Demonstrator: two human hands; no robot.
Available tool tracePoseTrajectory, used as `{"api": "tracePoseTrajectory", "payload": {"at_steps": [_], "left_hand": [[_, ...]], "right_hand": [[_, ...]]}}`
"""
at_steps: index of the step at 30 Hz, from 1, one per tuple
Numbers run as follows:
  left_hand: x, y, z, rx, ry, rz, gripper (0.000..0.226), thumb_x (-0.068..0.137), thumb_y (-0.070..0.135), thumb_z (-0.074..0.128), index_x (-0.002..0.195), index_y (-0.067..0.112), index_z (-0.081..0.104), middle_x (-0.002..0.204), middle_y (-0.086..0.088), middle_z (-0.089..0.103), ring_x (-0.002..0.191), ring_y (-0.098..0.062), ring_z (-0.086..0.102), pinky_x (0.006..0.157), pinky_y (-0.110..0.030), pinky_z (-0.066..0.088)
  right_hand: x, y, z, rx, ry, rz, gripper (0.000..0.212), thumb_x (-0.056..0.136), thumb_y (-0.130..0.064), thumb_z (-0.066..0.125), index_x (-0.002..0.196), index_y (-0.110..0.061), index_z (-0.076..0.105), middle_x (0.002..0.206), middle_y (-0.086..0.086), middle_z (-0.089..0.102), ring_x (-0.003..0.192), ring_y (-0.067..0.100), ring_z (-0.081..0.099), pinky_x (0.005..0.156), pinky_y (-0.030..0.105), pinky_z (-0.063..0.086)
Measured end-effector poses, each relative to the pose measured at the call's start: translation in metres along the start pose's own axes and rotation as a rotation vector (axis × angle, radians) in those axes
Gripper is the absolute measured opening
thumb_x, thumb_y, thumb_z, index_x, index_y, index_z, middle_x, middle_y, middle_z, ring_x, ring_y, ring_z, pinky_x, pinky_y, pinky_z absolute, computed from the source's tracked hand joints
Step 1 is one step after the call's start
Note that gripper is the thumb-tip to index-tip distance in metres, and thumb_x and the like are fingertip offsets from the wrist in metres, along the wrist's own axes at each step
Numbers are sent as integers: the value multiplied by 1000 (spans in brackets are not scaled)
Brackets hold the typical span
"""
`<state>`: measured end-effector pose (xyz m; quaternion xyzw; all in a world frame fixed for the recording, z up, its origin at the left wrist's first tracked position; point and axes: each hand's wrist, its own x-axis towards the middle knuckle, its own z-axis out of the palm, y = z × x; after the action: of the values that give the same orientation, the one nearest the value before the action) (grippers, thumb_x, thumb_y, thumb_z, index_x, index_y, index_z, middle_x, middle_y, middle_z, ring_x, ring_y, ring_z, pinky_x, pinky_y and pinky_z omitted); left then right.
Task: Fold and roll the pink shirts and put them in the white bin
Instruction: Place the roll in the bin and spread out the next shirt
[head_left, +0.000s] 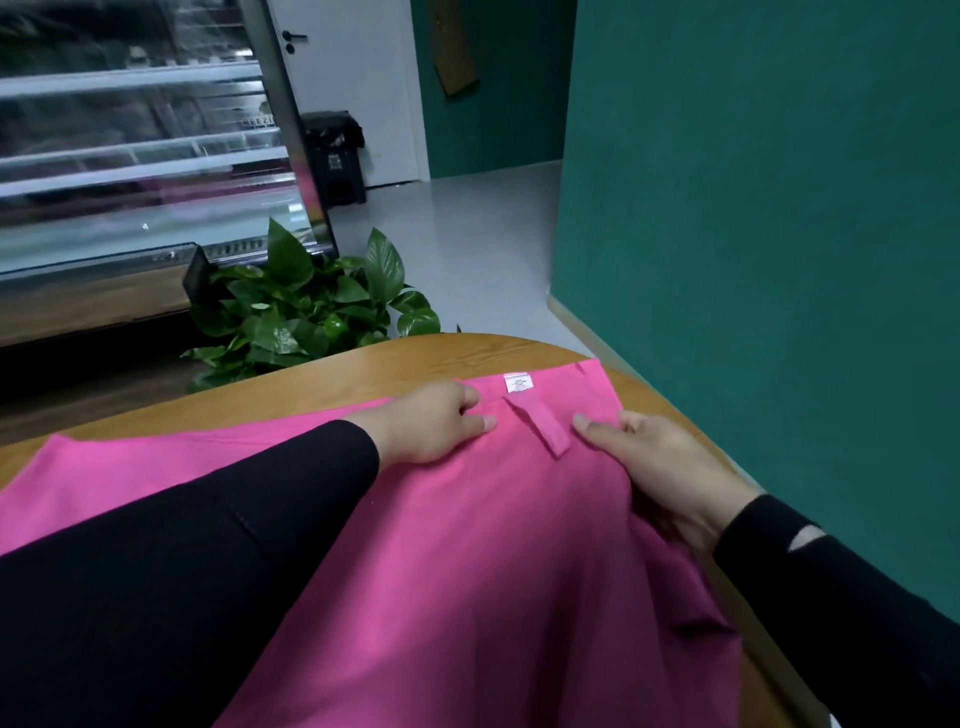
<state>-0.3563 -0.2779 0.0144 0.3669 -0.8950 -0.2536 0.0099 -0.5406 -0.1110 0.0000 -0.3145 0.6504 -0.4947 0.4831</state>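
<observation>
Pink fabric fills most of what we see from the head camera: a pink shirt (467, 545) lies spread over a wooden table (363, 371), reaching from the 9 o'clock edge of the frame down to 6 o'clock. Near its far hem, at about 1 o'clock from the picture's centre, we see a small white label (519, 383) and just below it a narrow pink strap (540, 423) lying at a slant on the cloth.

Our left hand (434, 423) rests on the shirt just left of the strap, its fingers curled in and bunched against the fabric; we cannot tell whether they actually pinch a fold. Our right hand (660, 467) lies on the shirt at the strap's other side, at 3 o'clock from it, with the thumb stretched toward the strap and the other fingers tucked round the shirt's right edge, holding it. Both arms wear black sleeves (182, 571).

Beyond the table, at 11 o'clock, we see a leafy green plant (306, 306) on the floor, and behind it a glass display case (140, 156). At 12 o'clock stands a dark bin (335, 156) beside a white door (353, 78). A teal wall (753, 234) takes up the side from 1 to 4 o'clock.
</observation>
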Motion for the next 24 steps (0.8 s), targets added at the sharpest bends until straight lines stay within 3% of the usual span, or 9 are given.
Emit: {"api": "tracePoseTrajectory", "payload": {"at_steps": [3,7,10,13,16,18,19,21,24], "left_hand": [[7,0,-6,-55,115,59,37,104,34,49,76,10,49,74,-2,52,70,-18,46,70,-37,39],[28,-2,-14,10,113,40,38,105,33,46,72,16,43,71,1,50,71,-20,47,69,-36,38],[50,1,-14,65,111,28,37,106,34,45,74,15,46,72,-1,52,72,-21,48,64,-34,33],[67,-4,-5,162,78,-25,36,103,40,47,87,11,59,85,-6,64,84,-27,59,71,-36,44],[60,5,11,443,378,14,30,95,48,58,96,18,57,95,-5,64,92,-30,60,74,-39,45],[42,24,23,421,609,217,23,93,40,64,96,17,60,95,-3,58,91,-26,55,76,-38,38],[32,32,28,317,608,304,18,94,34,64,95,16,63,93,-1,58,89,-24,55,76,-36,37],[14,40,42,119,424,306,15,95,31,64,95,17,71,93,2,62,88,-19,58,79,-33,44],[0,33,69,102,241,235,30,96,40,61,116,20,72,112,1,64,104,-17,57,98,-36,46]], "right_hand": [[3,4,-6,-250,82,-94,53,96,-49,59,102,3,66,91,28,71,65,26,63,65,41,52],[16,-5,-12,-514,164,-209,43,106,-42,41,95,-8,66,84,9,71,73,19,63,75,36,50],[31,-5,-19,-511,182,-167,42,108,-37,38,94,-9,66,79,2,68,67,15,59,63,29,43],[45,-1,-20,-496,218,-118,41,108,-35,42,83,-9,62,64,-1,58,51,12,51,51,26,36],[46,2,-20,-474,280,-114,44,103,-44,49,70,-16,44,54,-1,42,40,11,37,40,23,28],[40,3,-21,-353,234,-101,44,98,-55,52,75,-18,46,58,4,40,43,15,36,42,25,27],[36,4,-22,-295,190,-98,46,96,-60,53,78,-18,50,62,7,43,49,17,39,46,25,29],[24,3,-29,-296,139,-108,51,94,-63,54,81,-14,59,68,9,58,60,19,53,55,28,39],[-6,-6,-37,-496,160,-177,45,95,-56,57,120,-21,69,98,-7,74,88,5,67,69,14,47]]}}
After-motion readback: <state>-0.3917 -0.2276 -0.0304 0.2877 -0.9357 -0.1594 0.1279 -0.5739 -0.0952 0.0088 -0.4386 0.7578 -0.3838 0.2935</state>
